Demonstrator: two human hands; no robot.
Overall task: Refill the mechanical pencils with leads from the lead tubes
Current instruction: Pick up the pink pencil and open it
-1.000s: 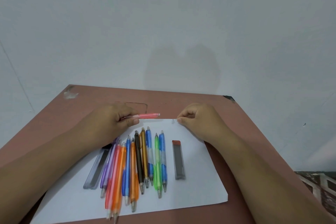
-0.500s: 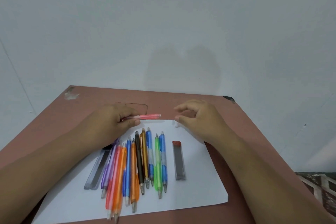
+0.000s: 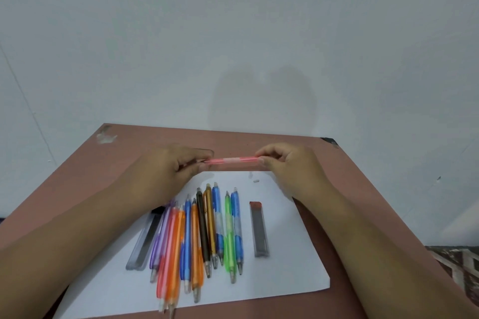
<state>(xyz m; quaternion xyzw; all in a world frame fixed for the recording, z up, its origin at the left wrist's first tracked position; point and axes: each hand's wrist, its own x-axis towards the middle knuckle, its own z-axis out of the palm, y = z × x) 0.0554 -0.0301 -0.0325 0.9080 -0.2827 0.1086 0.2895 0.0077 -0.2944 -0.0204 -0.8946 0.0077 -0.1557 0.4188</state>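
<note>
Translucent pink plastic mechanical pencil held level above far edge of white paper sheet. Left hand grips tip end, steadying; right hand pinches cap end, likely to open it. Grey lead tube waits on sheet near coloured pencil row.

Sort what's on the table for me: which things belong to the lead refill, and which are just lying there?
Part of the job:
- pink pencil, held level between left hand and right hand
- row of pencils
- lead tube right of the row
- second lead tube at its left
- small white piece, perhaps the pencil's cap

Just lying about:
- white paper
- table
</note>
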